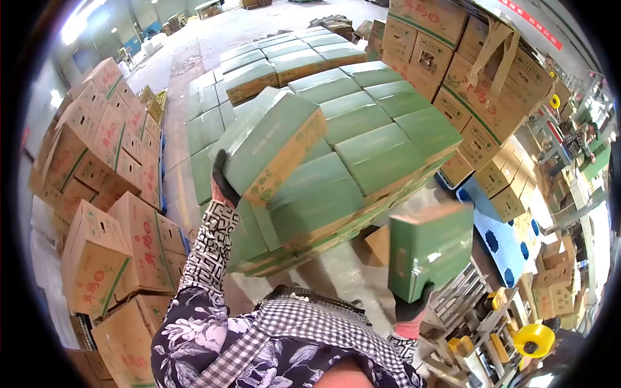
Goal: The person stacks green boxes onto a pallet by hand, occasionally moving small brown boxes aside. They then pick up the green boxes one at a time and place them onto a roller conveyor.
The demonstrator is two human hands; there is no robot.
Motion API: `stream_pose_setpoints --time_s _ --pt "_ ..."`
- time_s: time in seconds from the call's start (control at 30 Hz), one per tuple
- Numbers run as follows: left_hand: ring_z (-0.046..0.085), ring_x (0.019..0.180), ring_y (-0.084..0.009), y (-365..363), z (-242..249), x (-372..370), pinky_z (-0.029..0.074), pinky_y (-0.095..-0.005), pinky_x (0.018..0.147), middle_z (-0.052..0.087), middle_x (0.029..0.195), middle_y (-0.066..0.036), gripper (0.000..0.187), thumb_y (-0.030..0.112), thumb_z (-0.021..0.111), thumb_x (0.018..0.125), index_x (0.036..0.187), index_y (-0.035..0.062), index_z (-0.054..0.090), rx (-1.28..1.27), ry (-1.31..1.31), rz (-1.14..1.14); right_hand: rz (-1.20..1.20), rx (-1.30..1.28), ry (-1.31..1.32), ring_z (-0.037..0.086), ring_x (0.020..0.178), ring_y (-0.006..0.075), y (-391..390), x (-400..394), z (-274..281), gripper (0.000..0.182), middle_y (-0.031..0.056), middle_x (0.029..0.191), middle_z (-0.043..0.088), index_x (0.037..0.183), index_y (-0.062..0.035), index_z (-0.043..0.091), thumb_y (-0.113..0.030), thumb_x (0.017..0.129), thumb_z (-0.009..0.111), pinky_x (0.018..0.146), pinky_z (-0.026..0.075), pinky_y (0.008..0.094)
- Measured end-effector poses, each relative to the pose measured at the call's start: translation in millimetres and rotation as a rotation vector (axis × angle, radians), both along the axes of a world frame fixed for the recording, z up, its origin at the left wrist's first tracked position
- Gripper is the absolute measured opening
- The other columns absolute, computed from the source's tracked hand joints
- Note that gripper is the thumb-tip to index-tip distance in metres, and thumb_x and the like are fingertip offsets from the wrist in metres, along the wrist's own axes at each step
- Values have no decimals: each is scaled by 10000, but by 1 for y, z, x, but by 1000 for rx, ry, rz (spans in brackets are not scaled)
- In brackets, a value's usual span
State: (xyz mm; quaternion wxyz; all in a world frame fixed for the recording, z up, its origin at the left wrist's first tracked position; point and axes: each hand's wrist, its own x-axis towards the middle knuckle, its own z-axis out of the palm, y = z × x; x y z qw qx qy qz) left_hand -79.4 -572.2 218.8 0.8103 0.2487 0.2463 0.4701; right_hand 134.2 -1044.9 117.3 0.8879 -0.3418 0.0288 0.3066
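Note:
My left hand, in a dark glove, grips the lower left corner of a green-topped box, which is tilted above the stack of green boxes. On the right, my right hand, gloved too, holds a second green box from below, apart from the stack and near the metal conveyor frame. Its upper edge is blurred. The fingers of both hands are partly hidden by the boxes.
Brown cartons are piled along the left. Tall carton stacks stand at the back right. A blue pallet, a metal frame and a yellow tape roll are at right. A person is far right.

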Motion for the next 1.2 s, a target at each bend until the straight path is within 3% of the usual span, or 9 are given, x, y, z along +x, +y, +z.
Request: stream_pose_setpoints --time_s 0.03,0.17,0.3,0.4,0.77,0.97,1.03,1.13,1.2 --pt "570 999 -231 10 12 1 455 -363 898 603 1098 -74 459 399 596 841 1180 93 550 27 115 84 -62 -53 -7 443 1219 276 21 -11 13 528 97 1341 455 1333 -93 425 -449 943 425 1010 371 431" --pt "546 985 -204 70 20 6 438 -365 880 584 1139 -32 517 478 619 809 1203 151 543 -35 442 12 -138 -842 -1481 457 1201 258 113 -37 56 450 127 1290 486 1299 59 396 -260 981 399 1002 389 359" --pt "540 1028 -202 96 -26 50 445 -381 885 560 1178 -38 500 433 596 838 1230 129 531 -55 381 -110 445 -306 -132 545 1064 184 199 -48 77 434 106 1200 530 1329 5 384 -136 938 507 924 448 323" --pt "551 1037 -217 102 -32 52 454 -393 888 531 1233 -37 533 435 581 846 1279 134 500 -18 269 -138 191 -366 -608 589 944 166 211 -58 8 454 91 1115 572 1332 -40 397 -252 946 508 822 494 314" --pt "582 969 -232 134 -39 55 475 -403 863 603 1099 -61 356 317 611 836 1117 99 597 71 240 -31 349 -360 267 625 840 218 80 -92 -73 317 109 990 630 1174 -74 535 -290 949 480 734 503 332" --pt "564 1012 -252 150 -38 42 450 -406 894 588 1109 -64 373 340 586 851 1136 102 554 66 308 -110 314 -309 -5 514 1097 167 164 -70 -32 714 98 1360 407 1472 -145 92 -176 918 541 911 444 327" --pt "561 1020 -252 160 -40 35 446 -407 901 589 1121 -62 398 365 589 848 1148 106 556 12 294 -250 331 -338 -729 248 1338 392 210 -52 -29 294 244 1482 139 1068 -31 652 -225 939 473 1084 251 381" --pt "559 1019 -261 165 -46 32 444 -414 901 591 1131 -75 417 394 599 836 1141 112 565 -3 282 -319 405 -636 -1268 209 1362 352 253 -33 -29 229 180 1522 20 1052 -15 655 -105 864 560 1076 256 324" --pt "553 1032 -268 151 -41 34 432 -427 915 590 1142 -76 436 415 605 825 1142 117 566 -18 303 -350 413 -429 -924 204 1368 334 248 -35 -33 240 173 1524 21 1062 -20 654 -103 848 583 1064 271 314"
